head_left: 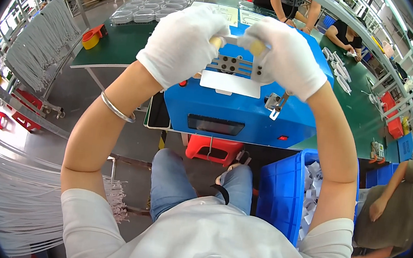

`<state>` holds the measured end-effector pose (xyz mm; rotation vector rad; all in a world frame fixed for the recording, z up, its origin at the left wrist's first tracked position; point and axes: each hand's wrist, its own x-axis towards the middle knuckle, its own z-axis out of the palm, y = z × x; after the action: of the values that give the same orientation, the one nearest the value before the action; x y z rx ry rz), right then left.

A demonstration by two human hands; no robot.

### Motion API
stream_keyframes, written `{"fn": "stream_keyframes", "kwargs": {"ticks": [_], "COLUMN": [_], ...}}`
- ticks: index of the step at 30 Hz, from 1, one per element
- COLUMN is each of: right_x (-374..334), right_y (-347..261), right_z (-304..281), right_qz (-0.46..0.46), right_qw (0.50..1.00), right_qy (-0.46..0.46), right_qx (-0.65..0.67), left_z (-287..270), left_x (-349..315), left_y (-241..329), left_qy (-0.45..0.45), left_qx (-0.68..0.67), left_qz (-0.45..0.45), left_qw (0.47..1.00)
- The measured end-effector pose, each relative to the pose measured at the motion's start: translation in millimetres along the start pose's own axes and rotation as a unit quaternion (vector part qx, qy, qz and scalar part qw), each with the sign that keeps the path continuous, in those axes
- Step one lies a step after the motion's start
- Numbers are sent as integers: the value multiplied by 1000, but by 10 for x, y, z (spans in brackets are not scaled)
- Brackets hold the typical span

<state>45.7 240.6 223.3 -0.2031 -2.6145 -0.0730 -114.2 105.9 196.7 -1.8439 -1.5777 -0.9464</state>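
My left hand, in a white glove with a yellow patch at a fingertip, is closed above the blue bench machine. Opposite it, my right hand is closed too, gloved in the same way. A pale strip shows between the two hands, but what the fingers pinch is mostly hidden. Just below them lie a slotted metal bracket and a white plate on the machine. A small metal clamp sits below my right wrist.
A blue bin of white pieces stands by my right side. Clear round containers fill the bench at the far left. White cables hang and lie at left. Co-workers sit across and at right; a red stool is under the bench.
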Motion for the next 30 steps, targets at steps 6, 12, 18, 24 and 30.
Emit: {"fn": "stream_keyframes", "kwargs": {"ticks": [6, 12, 18, 24, 30], "right_x": [101, 44, -39, -53, -17], "right_y": [324, 83, -35, -22, -32], "right_z": [126, 127, 146, 119, 62], "right_qz": [170, 186, 118, -70, -10], "right_qw": [933, 862, 924, 977, 967], "right_qy": [-120, -34, 6, 121, 81], "right_qx": [294, 470, 363, 162, 240], "left_z": [86, 74, -6, 72, 49], "left_x": [16, 19, 112, 56, 71], "left_y": [8, 3, 48, -25, 16], "left_qy": [34, 58, -174, -100, -120], "left_qx": [-15, 76, -25, -69, -47], "left_qz": [9, 14, -154, -96, -118], "left_qw": [999, 995, 972, 988, 985]}}
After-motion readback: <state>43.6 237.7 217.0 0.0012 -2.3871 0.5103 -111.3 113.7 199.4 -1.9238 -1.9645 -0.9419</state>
